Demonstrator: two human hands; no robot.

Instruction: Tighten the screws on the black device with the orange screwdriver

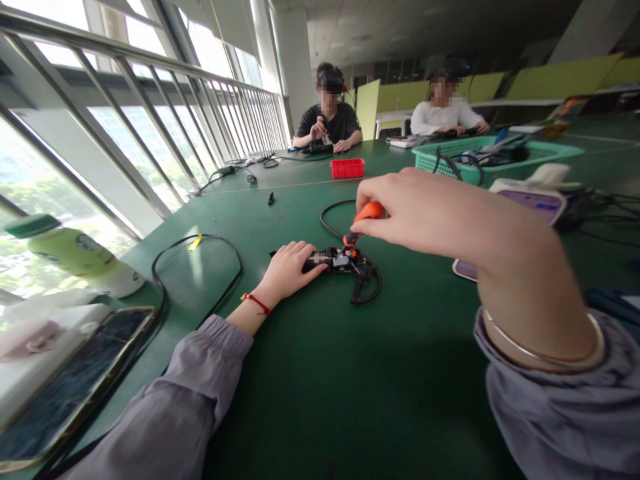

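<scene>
On the green table lies an opened black power tool (343, 260) with its motor and coloured wires exposed and a curved black handle guard at its right end. My left hand (287, 270) is wrapped over the tool's left part and presses it against the table. My right hand (400, 207) grips an orange and black screwdriver (370, 212) from above, its shaft slanting down to the exposed parts. The tip's exact contact point is too small to make out. A black cord (327, 212) loops behind the tool.
A red tray (347, 168) and a teal basket (425, 160) of tools stand farther back. A bottle (75, 257), a phone (75, 380) and a black cable (239, 257) lie left. A small black part (271, 198) sits ahead. Two people work across the table.
</scene>
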